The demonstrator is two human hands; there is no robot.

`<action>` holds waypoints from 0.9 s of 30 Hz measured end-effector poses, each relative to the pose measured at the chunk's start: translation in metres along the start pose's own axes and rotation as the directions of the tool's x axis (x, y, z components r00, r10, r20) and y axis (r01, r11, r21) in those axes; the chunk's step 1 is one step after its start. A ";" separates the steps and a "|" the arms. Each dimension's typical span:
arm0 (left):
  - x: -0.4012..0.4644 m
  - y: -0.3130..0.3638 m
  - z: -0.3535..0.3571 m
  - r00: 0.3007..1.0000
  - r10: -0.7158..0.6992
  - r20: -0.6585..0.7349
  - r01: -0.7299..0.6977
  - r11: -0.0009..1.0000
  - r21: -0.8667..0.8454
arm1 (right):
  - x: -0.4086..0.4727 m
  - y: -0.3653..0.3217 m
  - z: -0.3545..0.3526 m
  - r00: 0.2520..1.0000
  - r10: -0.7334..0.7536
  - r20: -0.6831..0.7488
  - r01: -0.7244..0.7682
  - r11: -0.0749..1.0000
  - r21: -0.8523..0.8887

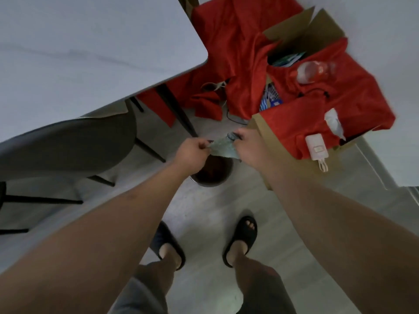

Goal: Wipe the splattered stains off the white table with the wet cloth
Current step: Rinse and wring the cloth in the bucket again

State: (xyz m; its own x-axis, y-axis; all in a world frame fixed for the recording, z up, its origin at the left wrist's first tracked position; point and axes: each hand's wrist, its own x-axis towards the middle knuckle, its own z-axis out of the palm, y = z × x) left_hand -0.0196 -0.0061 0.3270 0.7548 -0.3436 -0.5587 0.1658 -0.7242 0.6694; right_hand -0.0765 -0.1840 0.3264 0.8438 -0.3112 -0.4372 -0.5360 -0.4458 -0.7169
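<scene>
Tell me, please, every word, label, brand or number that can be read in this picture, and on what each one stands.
No text can be read in this frame.
White charger-like device on the red cloth: a small marking on its face, too blurred to read.
Blue and white items in the open cardboard box: print or pattern, too blurred to read.
Wet cloth, gripped by left hand and right hand: no lettering shows.

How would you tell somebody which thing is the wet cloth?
Find the white table, then look down past its corner to the floor, where a round bowl stands. Above it, the left hand and right hand stretch the cloth between them: small and pale greenish, unlike the big red fabric.
</scene>
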 end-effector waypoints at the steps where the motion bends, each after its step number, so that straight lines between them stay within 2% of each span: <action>1: 0.017 -0.014 0.015 1.000 -0.020 -0.016 0.020 1.000 -0.011 | 0.015 0.017 0.011 1.000 -0.020 0.009 0.020 1.000 -0.002; 8: 0.121 -0.114 0.071 0.997 -0.080 -0.004 0.080 0.997 -0.019 | 0.112 0.121 0.104 0.998 -0.057 0.035 0.056 0.997 0.050; 11: 0.165 -0.159 0.094 0.997 -0.060 -0.046 0.058 0.997 -0.060 | 0.153 0.177 0.158 0.996 -0.047 0.072 0.049 0.998 -0.027; 13: 0.185 -0.175 0.106 0.996 -0.072 -0.050 0.065 0.990 -0.121 | 0.173 0.203 0.184 0.992 -0.039 0.123 0.059 0.985 -0.164; 15: 0.204 -0.189 0.118 0.997 -0.059 -0.043 0.052 0.986 -0.158 | 0.194 0.225 0.207 0.985 -0.051 0.166 0.103 0.941 -0.321; 18: 0.229 -0.202 0.138 1.000 0.022 -0.015 -0.024 0.992 -0.127 | 0.221 0.250 0.238 0.963 -0.048 0.264 0.172 0.866 -0.469; 22: 0.251 -0.210 0.151 0.981 0.188 -0.050 -0.191 0.980 -0.055 | 0.252 0.260 0.272 0.867 0.125 0.483 0.272 0.694 -0.667; 23: 0.255 -0.211 0.152 0.974 0.220 -0.046 -0.222 0.974 -0.049 | 0.257 0.261 0.276 0.852 0.156 0.500 0.296 0.644 -0.705; 25: 0.261 -0.214 0.154 0.969 0.246 -0.029 -0.247 0.968 -0.054 | 0.274 0.268 0.283 0.843 0.235 0.484 0.245 0.634 -0.734; 27: 0.266 -0.218 0.156 0.970 0.241 -0.012 -0.241 0.967 -0.075 | 0.284 0.272 0.290 0.830 0.241 0.503 0.290 0.584 -0.758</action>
State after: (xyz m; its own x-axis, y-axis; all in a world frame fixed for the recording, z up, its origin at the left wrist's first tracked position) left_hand 0.0464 -0.0328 -0.0439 0.7800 -0.5011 -0.3749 0.0260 -0.5726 0.8194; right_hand 0.0254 -0.1503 -0.1504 0.5856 0.0559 -0.8087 -0.0900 -0.9870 -0.1335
